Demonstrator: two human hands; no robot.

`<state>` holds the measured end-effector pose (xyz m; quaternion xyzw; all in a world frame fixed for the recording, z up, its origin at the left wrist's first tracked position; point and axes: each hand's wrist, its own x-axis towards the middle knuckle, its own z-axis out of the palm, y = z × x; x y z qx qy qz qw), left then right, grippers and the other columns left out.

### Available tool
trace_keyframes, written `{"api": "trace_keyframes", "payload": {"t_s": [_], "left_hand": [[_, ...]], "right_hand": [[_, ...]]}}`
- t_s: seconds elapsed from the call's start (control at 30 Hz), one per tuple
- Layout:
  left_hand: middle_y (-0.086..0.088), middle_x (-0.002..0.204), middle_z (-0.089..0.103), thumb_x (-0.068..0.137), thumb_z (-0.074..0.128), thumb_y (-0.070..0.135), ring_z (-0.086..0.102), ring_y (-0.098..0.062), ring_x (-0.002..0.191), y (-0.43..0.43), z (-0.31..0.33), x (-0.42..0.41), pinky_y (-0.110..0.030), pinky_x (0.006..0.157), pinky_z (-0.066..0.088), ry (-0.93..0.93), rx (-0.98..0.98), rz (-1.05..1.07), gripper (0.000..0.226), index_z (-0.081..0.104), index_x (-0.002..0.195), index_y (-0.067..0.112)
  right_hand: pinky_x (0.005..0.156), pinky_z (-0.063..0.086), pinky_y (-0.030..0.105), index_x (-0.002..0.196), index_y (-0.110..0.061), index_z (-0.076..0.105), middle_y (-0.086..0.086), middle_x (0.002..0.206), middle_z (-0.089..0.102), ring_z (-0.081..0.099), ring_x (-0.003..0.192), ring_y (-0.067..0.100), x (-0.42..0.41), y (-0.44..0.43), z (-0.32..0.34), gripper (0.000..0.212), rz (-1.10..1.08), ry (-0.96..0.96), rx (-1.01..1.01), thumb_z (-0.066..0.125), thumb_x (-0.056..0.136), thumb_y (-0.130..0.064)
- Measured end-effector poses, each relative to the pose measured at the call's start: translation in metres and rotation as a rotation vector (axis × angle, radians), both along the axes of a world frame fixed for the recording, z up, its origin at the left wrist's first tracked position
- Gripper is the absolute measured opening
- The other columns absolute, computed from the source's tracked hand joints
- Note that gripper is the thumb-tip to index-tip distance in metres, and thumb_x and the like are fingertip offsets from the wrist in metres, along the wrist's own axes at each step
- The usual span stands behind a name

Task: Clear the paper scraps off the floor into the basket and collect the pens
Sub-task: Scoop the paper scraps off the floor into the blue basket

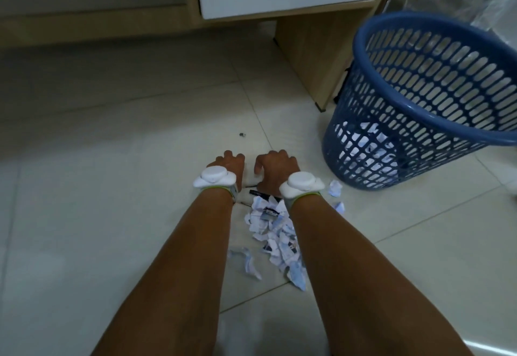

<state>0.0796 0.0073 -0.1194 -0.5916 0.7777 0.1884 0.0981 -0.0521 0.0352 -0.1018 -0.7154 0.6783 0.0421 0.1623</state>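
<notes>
1. Left hand (230,163): palm down on the floor (112,159), fingers curled under. Whether it holds anything cannot be told.
2. Right hand (272,166): palm down just beside the left, fingers bent toward the tiles. Grip also cannot be told (the fingertips are hidden).
3. Both wrists carry a white round device on a band: left (214,176), right (301,184).
4. Scraps (275,232): a heap of torn paper lies between the forearms, at 6 o'clock from the hands. Two loose bits (335,189) sit at 3 o'clock from the right wrist.
5. Pen (263,194): a dark one lies at the heap's 12 o'clock edge, partly under the right wrist.
6. Basket (419,109): blue, slotted, upright at 2 o'clock from the hands, apart from the heap. Paper shows through its lower wall.
7. A wooden cabinet (307,47) stands at 12 o'clock, with the basket near its corner.
8. A small dark speck (242,134) lies on the tiles at 12 o'clock from the left hand.
</notes>
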Motion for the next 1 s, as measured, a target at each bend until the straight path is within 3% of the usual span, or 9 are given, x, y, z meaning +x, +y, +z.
{"api": "trace_keyframes", "payload": {"t_s": [0.1, 0.2, 0.33, 0.5, 0.67, 0.77, 0.83, 0.93, 1.0], "left_hand": [[0.0, 0.093, 0.038, 0.089, 0.056, 0.011, 0.048, -0.017, 0.082, -0.001, -0.004, 0.016, -0.023, 0.07, 0.045, 0.003, 0.016, 0.071, 0.021, 0.042, 0.097, 0.024], [0.007, 0.071, 0.031, 0.091, 0.049, 0.007, 0.035, -0.005, 0.057, -0.004, -0.009, 0.028, -0.016, 0.049, 0.028, 0.027, 0.111, 0.047, 0.022, 0.045, 0.082, 0.026], [0.0, 0.074, 0.047, 0.086, 0.057, 0.006, 0.05, -0.012, 0.064, -0.005, -0.007, 0.034, -0.018, 0.052, 0.035, 0.065, 0.101, 0.07, 0.013, 0.056, 0.082, 0.018], [0.0, 0.065, 0.046, 0.086, 0.058, 0.006, 0.044, -0.012, 0.052, -0.005, -0.014, 0.043, -0.016, 0.046, 0.03, 0.103, 0.124, 0.178, 0.027, 0.049, 0.062, 0.015], [0.002, 0.063, 0.037, 0.085, 0.06, 0.009, 0.052, -0.016, 0.07, 0.002, -0.015, 0.041, -0.021, 0.058, 0.039, 0.058, 0.089, 0.161, 0.016, 0.051, 0.073, 0.011], [0.003, 0.061, 0.034, 0.084, 0.06, 0.005, 0.044, -0.01, 0.055, 0.005, -0.017, 0.04, -0.017, 0.045, 0.032, 0.06, 0.097, 0.18, 0.036, 0.039, 0.057, 0.015], [0.001, 0.063, 0.041, 0.084, 0.061, 0.006, 0.041, -0.009, 0.052, 0.005, -0.016, 0.038, -0.019, 0.048, 0.036, 0.084, 0.096, 0.226, 0.033, 0.043, 0.058, 0.014], [-0.01, 0.091, 0.066, 0.086, 0.062, 0.008, 0.067, -0.022, 0.083, 0.005, -0.011, 0.036, -0.022, 0.063, 0.043, 0.069, 0.134, 0.258, 0.008, 0.069, 0.089, 0.006], [-0.016, 0.109, 0.069, 0.087, 0.063, 0.008, 0.068, -0.027, 0.1, 0.006, -0.011, 0.038, -0.024, 0.068, 0.043, 0.056, 0.134, 0.268, 0.021, 0.069, 0.104, -0.001]], "right_hand": [[0.098, 0.036, 0.038, 0.109, -0.029, 0.063, 0.001, 0.116, 0.063, 0.053, 0.117, 0.025, 0.02, -0.006, -0.006, 0.034, 0.029, -0.028, 0.048, 0.069, 0.076, -0.024], [0.098, 0.036, 0.039, 0.111, -0.026, 0.064, 0.002, 0.115, 0.065, 0.056, 0.115, 0.026, 0.041, -0.009, -0.017, 0.035, 0.06, -0.028, 0.07, 0.068, 0.076, -0.023], [0.092, 0.038, 0.037, 0.106, -0.021, 0.065, 0.002, 0.11, 0.068, 0.06, 0.11, 0.026, 0.057, -0.011, -0.032, 0.029, 0.053, -0.076, 0.045, 0.067, 0.077, -0.024], [0.088, 0.038, 0.034, 0.102, -0.021, 0.066, 0.002, 0.107, 0.069, 0.062, 0.107, 0.025, 0.066, -0.014, -0.037, 0.03, 0.059, -0.1, 0.039, 0.073, 0.074, -0.028], [0.086, 0.04, 0.031, 0.095, -0.018, 0.068, 0.004, 0.103, 0.07, 0.062, 0.104, 0.025, 0.073, -0.008, -0.043, 0.019, 0.031, -0.071, -0.001, 0.066, 0.078, -0.026], [0.09, 0.04, 0.033, 0.098, -0.019, 0.069, 0.003, 0.104, 0.07, 0.062, 0.106, 0.025, 0.074, -0.007, -0.044, 0.021, 0.005, -0.057, 0.014, 0.066, 0.079, -0.028], [0.09, 0.04, 0.035, 0.098, -0.021, 0.069, 0.002, 0.104, 0.07, 0.062, 0.106, 0.024, 0.075, -0.005, -0.043, 0.021, -0.008, -0.047, 0.012, 0.066, 0.079, -0.028], [0.091, 0.041, 0.036, 0.099, -0.021, 0.068, 0.003, 0.105, 0.069, 0.061, 0.107, 0.025, 0.076, -0.003, -0.043, 0.021, -0.01, -0.035, 0.008, 0.068, 0.078, -0.027], [0.092, 0.04, 0.036, 0.098, -0.02, 0.069, 0.004, 0.105, 0.069, 0.061, 0.107, 0.025, 0.078, -0.003, -0.042, 0.018, -0.004, -0.021, -0.001, 0.066, 0.081, -0.025]]}}
